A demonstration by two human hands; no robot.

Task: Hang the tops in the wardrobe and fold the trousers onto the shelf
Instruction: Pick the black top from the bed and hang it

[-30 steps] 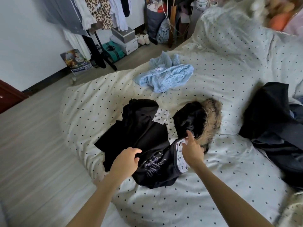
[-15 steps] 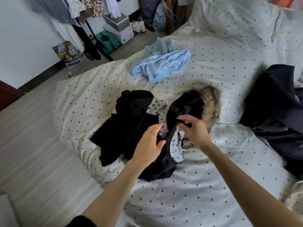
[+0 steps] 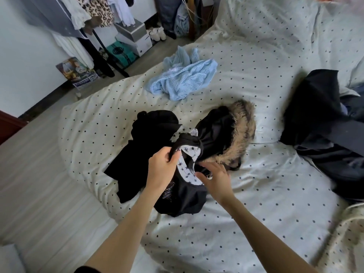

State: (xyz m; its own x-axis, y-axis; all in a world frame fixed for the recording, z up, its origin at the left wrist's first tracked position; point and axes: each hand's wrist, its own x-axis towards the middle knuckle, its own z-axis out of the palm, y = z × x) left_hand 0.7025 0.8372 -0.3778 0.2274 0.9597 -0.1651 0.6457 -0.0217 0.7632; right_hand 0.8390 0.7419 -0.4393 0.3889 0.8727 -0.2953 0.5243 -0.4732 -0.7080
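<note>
The black star-lined top (image 3: 183, 196), heaped mid-bed at the fur-trimmed coat's (image 3: 222, 138) seven o'clock, may drag that coat along if lifted now, since the left hand (image 3: 160, 168) pinches only its collar while the right hand (image 3: 216, 176) hovers at three o'clock, fingers loosely spread, gripping nothing.

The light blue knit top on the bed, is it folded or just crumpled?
Crumpled. The light blue knit top lies bunched in an uneven heap on the duvet, no neat edges.
</note>
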